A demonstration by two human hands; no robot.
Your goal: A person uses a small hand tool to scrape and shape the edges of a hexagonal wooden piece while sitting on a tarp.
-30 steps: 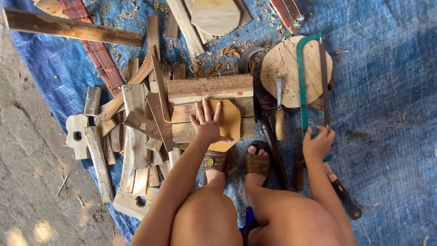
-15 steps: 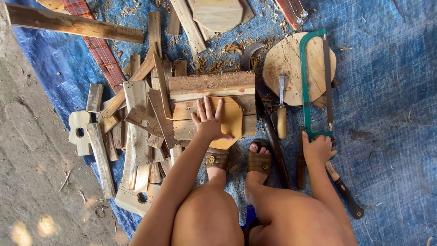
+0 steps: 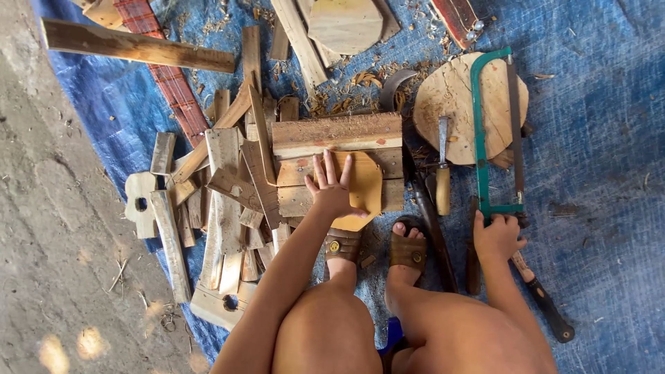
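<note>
My left hand (image 3: 331,188) lies flat, fingers spread, on a small yellowish wooden piece (image 3: 364,190) that rests on stacked wooden planks (image 3: 337,135). My right hand (image 3: 496,237) grips the handle end of a green-framed hacksaw (image 3: 481,131), whose frame lies over a round wooden slab (image 3: 454,104) on the blue tarp. My two sandalled feet (image 3: 377,249) sit just below the planks, between my hands.
A chisel with a wooden handle (image 3: 442,170) lies beside the slab. A heap of wood offcuts (image 3: 222,194) sits left of the planks. A long dark tool (image 3: 544,301) lies under my right wrist. Blue tarp (image 3: 603,138) covers the ground; bare concrete (image 3: 62,228) on the left.
My right hand has slid onto the hacksaw's handle and closed around it. My left hand stays pressed on the yellowish piece.
</note>
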